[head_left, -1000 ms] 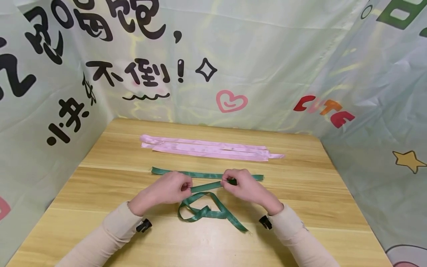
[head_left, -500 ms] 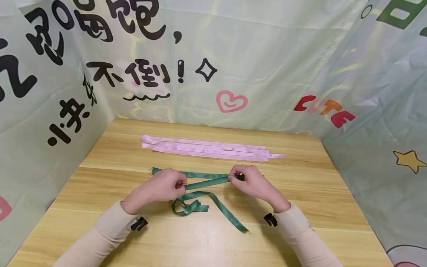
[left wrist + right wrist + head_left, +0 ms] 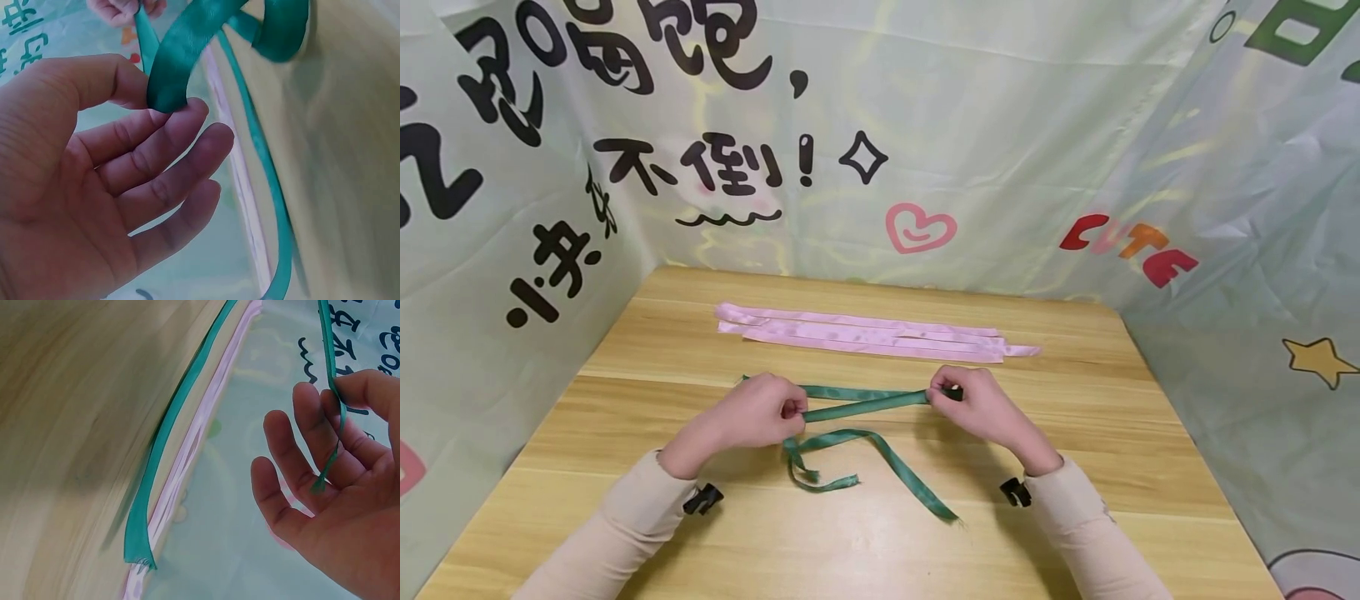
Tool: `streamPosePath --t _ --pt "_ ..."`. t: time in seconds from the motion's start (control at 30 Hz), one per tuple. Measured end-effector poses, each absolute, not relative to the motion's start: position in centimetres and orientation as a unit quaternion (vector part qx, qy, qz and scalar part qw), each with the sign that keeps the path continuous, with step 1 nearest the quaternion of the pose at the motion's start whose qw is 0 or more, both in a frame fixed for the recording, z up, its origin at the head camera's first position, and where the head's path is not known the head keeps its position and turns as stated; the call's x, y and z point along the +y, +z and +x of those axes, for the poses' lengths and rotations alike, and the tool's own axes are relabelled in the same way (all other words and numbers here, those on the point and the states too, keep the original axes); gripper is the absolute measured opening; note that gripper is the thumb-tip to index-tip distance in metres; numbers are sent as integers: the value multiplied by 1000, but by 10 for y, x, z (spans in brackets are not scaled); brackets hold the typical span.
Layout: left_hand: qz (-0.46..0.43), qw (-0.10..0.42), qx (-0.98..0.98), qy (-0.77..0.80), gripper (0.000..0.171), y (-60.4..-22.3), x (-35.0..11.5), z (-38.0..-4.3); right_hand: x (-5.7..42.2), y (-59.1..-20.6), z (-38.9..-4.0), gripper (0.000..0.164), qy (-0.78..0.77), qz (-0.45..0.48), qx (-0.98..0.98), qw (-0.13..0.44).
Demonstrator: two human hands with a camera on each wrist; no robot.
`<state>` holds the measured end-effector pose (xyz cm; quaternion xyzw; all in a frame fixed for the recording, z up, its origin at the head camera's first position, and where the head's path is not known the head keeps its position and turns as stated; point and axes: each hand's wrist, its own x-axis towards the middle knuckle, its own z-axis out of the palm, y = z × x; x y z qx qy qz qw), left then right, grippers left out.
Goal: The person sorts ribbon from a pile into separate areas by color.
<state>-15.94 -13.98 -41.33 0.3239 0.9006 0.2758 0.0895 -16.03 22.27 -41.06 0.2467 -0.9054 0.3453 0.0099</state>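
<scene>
A green satin ribbon (image 3: 865, 407) is stretched between my hands, slanting up to the right above the table. My left hand (image 3: 760, 412) pinches it between thumb and index finger; the other fingers are loosely bent in the left wrist view. Below that pinch, more green ribbon (image 3: 904, 467) loops onto the table, with a frayed tip near the front. My right hand (image 3: 981, 408) pinches the other end, and a short frayed tail (image 3: 320, 481) dangles by its palm. Behind lies a second green ribbon (image 3: 842, 392), flat and partly hidden by my hands.
Several pink ribbon strips (image 3: 865, 337) lie side by side farther back on the wooden table (image 3: 880, 558). Printed fabric walls (image 3: 1000, 150) enclose the back and both sides. A black clip (image 3: 703, 499) is at the left cuff, another black clip (image 3: 1016, 492) at the right.
My hands have moved apart, left hand leftward and right hand rightward, lengthening the stretch of ribbon between them. The loose loop in front has been drawn leftward and partly undone.
</scene>
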Motion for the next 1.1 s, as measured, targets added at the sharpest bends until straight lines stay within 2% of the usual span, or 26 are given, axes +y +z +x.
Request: streamPosePath --t 0.3,0.53,1.1 --pt "311 80 906 275 28 -408 -156 -167 232 -411 -161 10 335 225 -915 6" --pt "288 81 912 282 17 -407 -167 -170 240 -410 -162 10 329 219 -919 14" --pt "238 74 931 267 20 -416 -182 -180 257 -412 -160 10 323 190 -927 0"
